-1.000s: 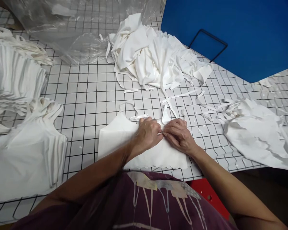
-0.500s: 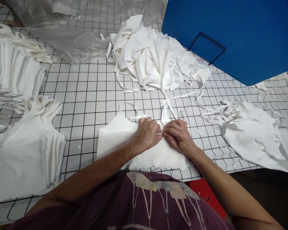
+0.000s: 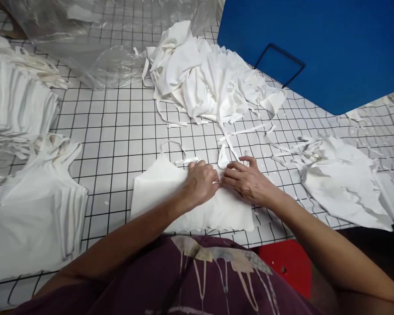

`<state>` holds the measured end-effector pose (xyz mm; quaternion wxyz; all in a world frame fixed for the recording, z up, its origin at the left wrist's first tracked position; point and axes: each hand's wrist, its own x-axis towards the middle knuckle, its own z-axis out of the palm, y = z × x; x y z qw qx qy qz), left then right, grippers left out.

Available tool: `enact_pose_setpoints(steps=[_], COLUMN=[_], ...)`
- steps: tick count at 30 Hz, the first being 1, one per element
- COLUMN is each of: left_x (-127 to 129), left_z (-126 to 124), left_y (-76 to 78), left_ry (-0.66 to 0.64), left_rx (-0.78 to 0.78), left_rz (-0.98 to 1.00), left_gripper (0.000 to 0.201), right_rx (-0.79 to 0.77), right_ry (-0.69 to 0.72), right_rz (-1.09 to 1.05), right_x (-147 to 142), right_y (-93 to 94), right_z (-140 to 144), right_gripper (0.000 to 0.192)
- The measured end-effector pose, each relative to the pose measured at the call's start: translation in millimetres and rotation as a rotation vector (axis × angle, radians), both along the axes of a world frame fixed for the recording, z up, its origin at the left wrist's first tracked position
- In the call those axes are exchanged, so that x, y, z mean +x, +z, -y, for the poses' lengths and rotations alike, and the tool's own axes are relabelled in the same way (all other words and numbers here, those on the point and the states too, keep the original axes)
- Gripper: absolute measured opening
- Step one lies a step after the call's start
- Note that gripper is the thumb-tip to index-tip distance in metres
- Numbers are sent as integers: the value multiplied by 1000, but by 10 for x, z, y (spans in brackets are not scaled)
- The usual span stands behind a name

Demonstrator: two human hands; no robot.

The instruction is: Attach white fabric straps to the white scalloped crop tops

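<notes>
A white camisole (image 3: 157, 192) with thin straps lies flat on the checked table cover in front of me. My left hand (image 3: 200, 181) rests on its upper edge, fingers curled and thumb pressed in, pinching the cloth near the neckline. Just to the right, my right hand (image 3: 246, 180) lies over the same edge with its fingers apart and one finger raised; its thumb is hidden. The fingertips of both hands nearly meet. Above the left hand, a strap with a white slider (image 3: 188, 161) loops on the cover; another strap (image 3: 223, 156) stands above the right hand.
A heap of white camisoles (image 3: 200, 78) lies beyond my hands. Stacked camisoles (image 3: 29, 214) are at left, and loose white garments (image 3: 341, 179) at right. Clear plastic (image 3: 111, 61) and a blue board (image 3: 315, 43) with a black wire frame (image 3: 279, 50) lie at the back.
My right hand has loosened its pinch at the neckline and moved slightly right, its fingers spreading and one lifting. My left hand keeps its place on the cloth.
</notes>
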<state>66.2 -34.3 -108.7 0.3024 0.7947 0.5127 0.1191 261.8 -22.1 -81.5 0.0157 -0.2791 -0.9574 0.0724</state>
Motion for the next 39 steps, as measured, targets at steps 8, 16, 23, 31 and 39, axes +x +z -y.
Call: enact_pose_setpoints(steps=[8,16,23,31,39], left_x=[-62,-81,-105,-69,-162], left_z=[26,48,74,261,167], left_y=[-87,-132,-107,-215,-142], left_ry=[2,14,5,-198,-246], left_rx=[47,73,120,467,402], left_rz=[61,103,85,-67,20], left_gripper=[15,20,36,55,49], right_rx=[-68,-66,-191,-180,-330], right_ry=[114,-212,-477,-598,-629], right_rz=[203,-148,-426,-428,-352], right_x=[59,257,177,84,208], right_y=[282,282,-37,-436,-302], right_z=[-450,-910,-1374,-1406,-1392], right_gripper=[27,28,35,39,29])
